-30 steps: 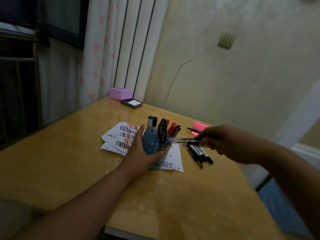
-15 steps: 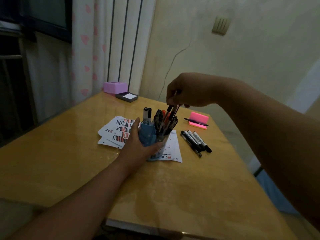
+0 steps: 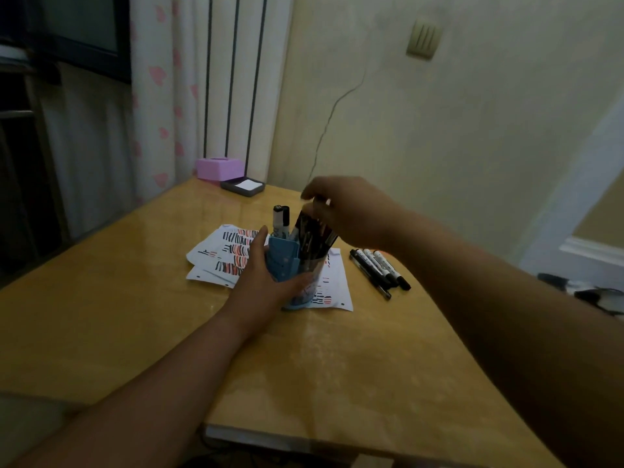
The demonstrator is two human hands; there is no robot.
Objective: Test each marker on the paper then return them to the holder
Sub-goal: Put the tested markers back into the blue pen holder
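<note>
Left hand [image 3: 266,282]: wrapped round the near side of the blue cylindrical plastic marker holder [image 3: 283,260], fingers up its left wall, thumb across its front, clasping it.
Right hand [image 3: 351,211]: above the holder, fingers bent down onto the tops of the bunch of dark markers [image 3: 309,234]; blurred, so pinching or merely touching cannot be told.
Marker holder: upright on the glossy yellow wooden table [image 3: 337,366], standing on the left part of a single white sheet [image 3: 334,288] marked with short strokes.
Bunch of dark markers: inside the holder, leaning right, upper ends beneath the right fingertips.
White-barrelled marker with black cap [image 3: 279,219]: upright in the far-left part of the holder, apart from the right hand.
Fanned white paper sheets with black and orange-red test strokes [image 3: 221,255]: flat on the table left of the holder, near edge hidden by the left hand.
Loose black-and-white markers [image 3: 380,268]: lying side by side on bare table just right of the single sheet, touching one another.
Pink rectangular box [image 3: 219,167]: far corner of the table, against the white curtain with pink hearts [image 3: 152,96].
Dark shallow tray of white slips [image 3: 243,187]: just beside the pink box, on its right.
Beige wall switch plate [image 3: 423,38]: high on the cracked cream wall.
</note>
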